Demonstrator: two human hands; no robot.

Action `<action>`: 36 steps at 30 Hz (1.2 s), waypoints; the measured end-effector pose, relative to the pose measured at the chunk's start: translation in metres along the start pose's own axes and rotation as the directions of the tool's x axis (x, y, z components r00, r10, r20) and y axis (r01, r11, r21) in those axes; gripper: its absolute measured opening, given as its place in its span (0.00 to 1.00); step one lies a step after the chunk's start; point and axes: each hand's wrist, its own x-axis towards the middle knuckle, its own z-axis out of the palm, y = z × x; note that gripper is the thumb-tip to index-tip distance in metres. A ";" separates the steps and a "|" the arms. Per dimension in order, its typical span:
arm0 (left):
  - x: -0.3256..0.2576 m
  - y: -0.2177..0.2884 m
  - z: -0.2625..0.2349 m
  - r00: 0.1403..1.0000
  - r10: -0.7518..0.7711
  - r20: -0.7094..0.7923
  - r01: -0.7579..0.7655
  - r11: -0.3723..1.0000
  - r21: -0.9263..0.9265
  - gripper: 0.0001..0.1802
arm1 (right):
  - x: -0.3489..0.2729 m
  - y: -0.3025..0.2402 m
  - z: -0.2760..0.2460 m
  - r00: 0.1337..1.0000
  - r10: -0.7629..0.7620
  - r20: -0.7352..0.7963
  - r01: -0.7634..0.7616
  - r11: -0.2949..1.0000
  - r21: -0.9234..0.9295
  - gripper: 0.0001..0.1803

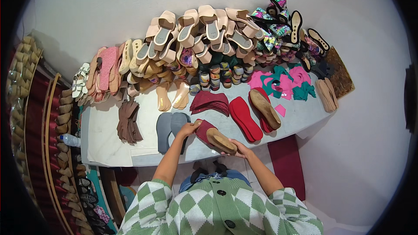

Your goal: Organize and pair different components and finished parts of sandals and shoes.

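Near the table's front edge I hold a brown shoe last (221,141) with a maroon upper (203,131) around its front part. My left hand (188,129) is closed on the maroon upper at the toe end. At the other end, my right hand (238,148) grips the last's heel; some of its fingers are hidden underneath. Grey soles (164,132) lie just left of the last. A fan of maroon upper pieces (210,103) rests beyond it, and red soles (245,119) lie to its right. Another brown last (264,109) sits on a red sole beside those.
The pale table (104,137) carries brown strips (129,122), beige insoles (163,96) and pink and green scraps (283,82). Piled beige heeled sandals (187,28) and patterned footwear stand along the back wall. Racks of lasts (64,119) and a water bottle (70,140) are at left.
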 end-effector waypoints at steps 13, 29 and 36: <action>0.002 0.037 0.018 0.928 0.036 -0.370 0.142 0.886 0.442 0.39 | -0.005 0.016 0.010 0.868 -0.302 -0.394 -0.002 0.791 -0.611 0.37; 0.007 0.022 0.044 0.827 0.139 -0.545 0.023 0.960 0.281 0.26 | -0.007 -0.003 0.060 0.756 -0.469 -0.456 -0.530 -0.032 -0.847 0.42; -0.002 -0.007 0.065 0.630 0.342 -0.697 -0.050 0.914 0.403 0.24 | 0.028 -0.024 0.009 0.840 -0.530 -0.116 -0.042 0.149 -0.988 0.48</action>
